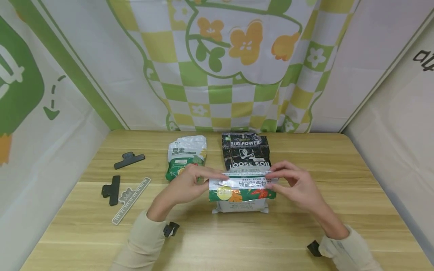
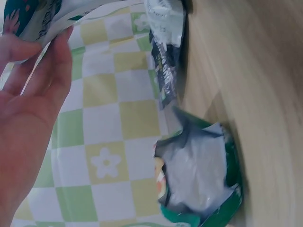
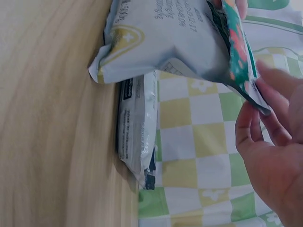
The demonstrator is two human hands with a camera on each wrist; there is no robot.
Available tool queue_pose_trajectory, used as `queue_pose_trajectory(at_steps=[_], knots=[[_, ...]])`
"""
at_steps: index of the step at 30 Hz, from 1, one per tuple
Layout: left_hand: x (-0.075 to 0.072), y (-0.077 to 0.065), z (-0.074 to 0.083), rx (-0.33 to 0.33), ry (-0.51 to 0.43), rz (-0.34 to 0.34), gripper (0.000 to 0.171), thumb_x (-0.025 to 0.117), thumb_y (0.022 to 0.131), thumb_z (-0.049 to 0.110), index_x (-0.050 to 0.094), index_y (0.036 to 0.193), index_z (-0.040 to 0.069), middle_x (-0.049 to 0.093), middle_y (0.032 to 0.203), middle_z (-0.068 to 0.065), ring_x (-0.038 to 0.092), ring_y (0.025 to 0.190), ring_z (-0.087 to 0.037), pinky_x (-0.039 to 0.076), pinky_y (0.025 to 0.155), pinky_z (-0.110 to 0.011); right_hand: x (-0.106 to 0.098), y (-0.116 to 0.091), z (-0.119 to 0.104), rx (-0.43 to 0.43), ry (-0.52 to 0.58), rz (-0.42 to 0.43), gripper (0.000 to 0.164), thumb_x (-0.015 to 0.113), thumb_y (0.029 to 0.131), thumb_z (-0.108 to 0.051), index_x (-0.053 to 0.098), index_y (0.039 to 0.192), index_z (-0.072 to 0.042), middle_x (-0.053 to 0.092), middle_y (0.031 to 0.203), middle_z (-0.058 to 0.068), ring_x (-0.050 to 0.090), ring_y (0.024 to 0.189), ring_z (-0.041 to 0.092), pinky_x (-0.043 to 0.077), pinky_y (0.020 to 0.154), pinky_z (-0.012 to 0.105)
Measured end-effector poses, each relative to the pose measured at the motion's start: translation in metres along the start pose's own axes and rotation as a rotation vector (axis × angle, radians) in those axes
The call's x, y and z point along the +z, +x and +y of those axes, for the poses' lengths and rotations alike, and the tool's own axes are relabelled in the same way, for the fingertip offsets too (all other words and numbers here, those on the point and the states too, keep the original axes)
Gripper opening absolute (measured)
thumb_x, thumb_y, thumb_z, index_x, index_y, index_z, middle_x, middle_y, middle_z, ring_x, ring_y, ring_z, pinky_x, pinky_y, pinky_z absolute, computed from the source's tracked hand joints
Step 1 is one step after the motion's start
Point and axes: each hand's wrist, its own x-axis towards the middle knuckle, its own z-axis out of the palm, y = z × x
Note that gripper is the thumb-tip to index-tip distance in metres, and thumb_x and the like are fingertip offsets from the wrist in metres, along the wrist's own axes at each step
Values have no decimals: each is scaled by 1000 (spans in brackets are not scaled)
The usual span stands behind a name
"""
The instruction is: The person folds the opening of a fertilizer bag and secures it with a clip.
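Observation:
A white plastic bag [image 1: 241,206] stands upright before me, its printed white and green top [image 1: 244,194] folded over toward me. My left hand [image 1: 186,185] pinches the left end of the fold between thumb and fingers. At the right end, my right hand [image 1: 299,185] pinches the fold the same way. In the right wrist view the bag's lower front [image 3: 161,40] shows, and the fingertips of the right hand [image 3: 274,123] grip the folded corner. The left wrist view shows the left hand [image 2: 35,101] at the opposite edge.
Behind the held bag lies a black soil bag [image 1: 245,150], partly hidden. An opened green and white bag [image 1: 185,154] sits to its left. Two black clips, one farther back [image 1: 129,159] and one nearer [image 1: 114,190], lie at left beside a clear ruler-marked clip [image 1: 130,203].

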Motion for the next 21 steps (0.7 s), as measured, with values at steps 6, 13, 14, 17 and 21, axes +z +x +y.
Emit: queue_pose_trajectory(at_steps=[6,13,14,17,21], knots=[[-3,-5,2,-6,26,-9,44,53,98,-3,77,128,18,72,140,-3,70,116,-21,43,55,-22,6,1,3,15,-12,63,18,78,84,15,80,98,3,67,111,-5,63,108,3,56,95,13],[15,-1,1,-81,-21,168,14,78,96,21,83,108,21,80,120,1,75,115,-18,60,94,-27,6,3,5,31,-19,99,17,79,82,15,81,93,3,68,108,-8,64,105,3,58,90,12],[17,0,1,-86,-34,194,13,80,94,20,83,107,20,81,117,1,76,112,-17,61,94,-27,7,3,5,33,-21,102,16,79,82,15,81,92,2,68,107,-8,64,105,3,58,88,12],[23,2,-1,-92,-72,247,19,82,92,16,80,111,17,81,115,-3,78,106,-19,63,89,-29,7,3,6,31,-27,103,15,79,83,14,81,91,3,69,106,-7,64,104,2,57,86,12],[27,3,-5,-130,-119,255,30,82,91,17,77,121,13,79,123,-8,77,111,-22,63,85,-32,7,2,5,18,-21,107,15,78,82,16,81,91,4,69,107,-9,64,104,1,57,87,11]])
